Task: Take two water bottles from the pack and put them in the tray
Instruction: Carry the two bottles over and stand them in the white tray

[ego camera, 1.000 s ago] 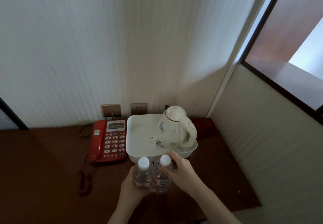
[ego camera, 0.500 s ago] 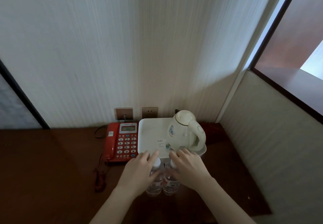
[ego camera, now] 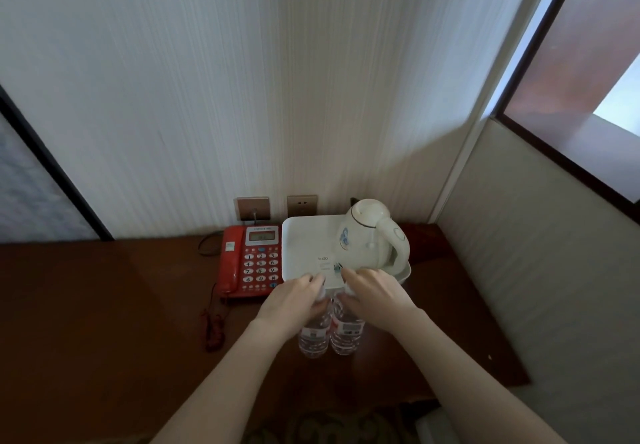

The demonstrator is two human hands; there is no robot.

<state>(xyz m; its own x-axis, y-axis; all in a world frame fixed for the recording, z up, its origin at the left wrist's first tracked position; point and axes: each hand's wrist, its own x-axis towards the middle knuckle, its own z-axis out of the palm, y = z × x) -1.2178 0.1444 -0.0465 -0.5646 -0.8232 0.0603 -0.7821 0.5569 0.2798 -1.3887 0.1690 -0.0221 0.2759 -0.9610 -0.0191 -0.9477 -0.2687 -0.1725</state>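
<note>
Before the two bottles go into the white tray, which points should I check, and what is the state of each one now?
1. Left hand grips the left bottle near its top: ok.
2. Right hand grips the right bottle near its top: ok.
3. Bottles upright, side by side: ok.
4. Free floor in the white tray, left of the kettle: ok.
5. Bottles already inside the tray: not ok, they are in front of its near rim.
6. Firmness of each grip: cannot tell.

One head-worn view looks forward and steeply down, close above the brown surface point(ego camera: 104, 305) against the wall point(ego camera: 242, 80).
</note>
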